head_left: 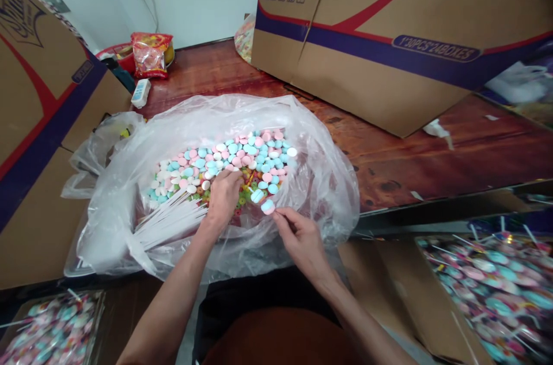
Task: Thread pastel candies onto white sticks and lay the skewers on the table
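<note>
Two bare forearms, lower centre of the frame, rising from the bottom edge toward a clear plastic bag (pixel 328 181) at mid-frame.

Left hand (pixel 223 195): palm down inside the bag's mouth, fingers curled into the heap; whether it grips anything, cannot tell. It lies just right of a bundle of white sticks (pixel 170 220), which fan out toward the lower left.

Right hand (pixel 302 238): at the bag's near rim, thumb and fingers pinched on one lollipop (pixel 268 206), pink-and-blue head. The head points to the upper left, toward the heap; its stick is hidden in the fingers, so the long axis can only be judged as running from lower right to upper left.

Lollipop heap (pixel 235 160): pink, blue and white heads, directly beyond both hands, toward the top of the frame; the left hand is the nearer, already in it.

Bag rests on a dark wooden tabletop (pixel 432 152).

Surroundings: large cardboard box (pixel 389 31), upper right; second cardboard box (pixel 38 140), left edge; trays of wrapped lollipops, lower right (pixel 492 290) and lower left (pixel 52 327).
</note>
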Demonstrator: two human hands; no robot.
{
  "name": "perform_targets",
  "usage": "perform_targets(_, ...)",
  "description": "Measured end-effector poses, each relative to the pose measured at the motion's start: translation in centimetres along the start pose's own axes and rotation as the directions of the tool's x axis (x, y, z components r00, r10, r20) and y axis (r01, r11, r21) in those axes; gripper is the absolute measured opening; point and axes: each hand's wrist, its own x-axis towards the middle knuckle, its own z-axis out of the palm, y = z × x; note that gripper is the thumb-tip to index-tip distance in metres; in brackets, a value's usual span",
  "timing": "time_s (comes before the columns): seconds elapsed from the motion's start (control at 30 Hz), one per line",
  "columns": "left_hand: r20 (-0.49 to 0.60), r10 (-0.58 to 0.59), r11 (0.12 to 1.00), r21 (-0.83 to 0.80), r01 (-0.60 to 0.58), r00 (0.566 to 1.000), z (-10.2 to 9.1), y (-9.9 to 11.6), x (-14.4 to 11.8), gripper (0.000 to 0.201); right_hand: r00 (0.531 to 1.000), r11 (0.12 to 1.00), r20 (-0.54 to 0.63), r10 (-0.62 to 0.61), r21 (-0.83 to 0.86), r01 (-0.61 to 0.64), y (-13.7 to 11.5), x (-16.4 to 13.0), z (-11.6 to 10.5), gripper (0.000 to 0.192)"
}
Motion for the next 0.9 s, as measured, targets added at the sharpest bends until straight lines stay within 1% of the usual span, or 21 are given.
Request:
perform_targets(0.03,-0.022,-0.056,0.988,-0.146,0.052,0.998,-0.3,0.1,-0.1,0.018,1.000,1.000,-0.005,-0.003,-0.006,0.003,-0.2,0.2,0.1,0.030)
perform_targets(0.07,-0.019,-0.129,0.944,-0.309,0.117,0.992,-0.6,0.3,-0.2,0.016,1.000,1.000,-0.008,-0.007,-0.009,0.007,-0.5,0.3,0.1,0.031)
perform_targets(0.1,0.018,-0.204,0.864,-0.467,0.188,0.979,-0.9,0.4,-0.4,0.015,1.000,1.000,-0.007,-0.014,-0.009,0.014,-0.7,0.5,0.2,0.031)
perform_targets(0.13,0.080,-0.268,0.755,-0.601,0.261,0.960,-1.2,0.6,-0.5,0.018,1.000,1.000,-0.005,-0.023,-0.009,0.023,-0.9,0.7,0.2,0.031)
perform_targets(0.17,0.152,-0.312,0.634,-0.702,0.325,0.938,-1.6,0.8,-0.7,0.023,0.999,0.999,-0.003,-0.034,-0.009,0.034,-1.1,0.8,0.3,0.031)
perform_targets(0.2,0.217,-0.338,0.520,-0.768,0.374,0.916,-1.9,0.9,-0.9,0.028,0.999,0.999,0.001,-0.046,-0.011,0.046,-1.3,0.9,0.4,0.031)
perform_targets(0.23,0.266,-0.353,0.426,-0.808,0.407,0.897,-2.1,1.1,-1.1,0.033,0.998,0.998,0.004,-0.060,-0.014,0.060,-1.4,1.0,0.4,0.031)
perform_targets(0.27,0.297,-0.364,0.357,-0.831,0.427,0.883,-2.3,1.2,-1.2,0.037,0.997,0.997,0.008,-0.073,-0.017,0.073,-1.4,1.1,0.5,0.030)
perform_targets(0.3,0.312,-0.372,0.311,-0.845,0.434,0.874,-2.4,1.2,-1.4,0.040,0.996,0.996,0.013,-0.086,-0.019,0.086,-1.4,1.1,0.6,0.030)
perform_targets(0.33,0.314,-0.380,0.284,-0.856,0.433,0.870,-2.4,1.2,-1.5,0.041,0.995,0.995,0.014,-0.099,-0.020,0.099,-1.4,1.1,0.7,0.030)
perform_targets(0.4,0.292,-0.404,0.269,-0.868,0.418,0.867,-2.2,1.1,-1.7,0.041,0.992,0.992,0.004,-0.123,-0.022,0.123,-1.3,1.0,0.8,0.029)
perform_targets(0.53,0.262,-0.428,0.290,-0.867,0.406,0.865,-1.6,0.8,-2.1,0.038,0.987,0.985,-0.004,-0.162,-0.054,0.161,-1.3,0.9,0.8,0.026)
perform_targets(0.63,0.223,-0.396,0.357,-0.857,0.373,0.891,-1.2,0.7,-2.4,0.035,0.982,0.980,0.018,-0.188,-0.071,0.188,-1.4,1.0,0.8,0.026)
perform_targets(0.7,0.193,-0.368,0.404,-0.847,0.344,0.909,-1.3,0.6,-2.6,0.033,0.980,0.978,0.035,-0.198,-0.064,0.200,-1.6,1.1,0.8,0.026)
perform_targets(0.73,0.195,-0.358,0.421,-0.839,0.345,0.913,-1.4,0.6,-2.7,0.034,0.979,0.978,0.046,-0.199,-0.054,0.201,-1.6,1.1,0.7,0.027)
perform_targets(0.8,0.245,-0.343,0.422,-0.822,0.382,0.907,-1.8,0.5,-2.9,0.036,0.981,0.982,0.062,-0.185,-0.029,0.187,-1.7,1.2,0.6,0.028)
perform_targets(0.9,0.350,-0.327,0.352,-0.817,0.456,0.878,-2.2,0.4,-3.2,0.043,0.987,0.990,0.080,-0.142,0.004,0.142,-1.6,1.3,0.5,0.029)
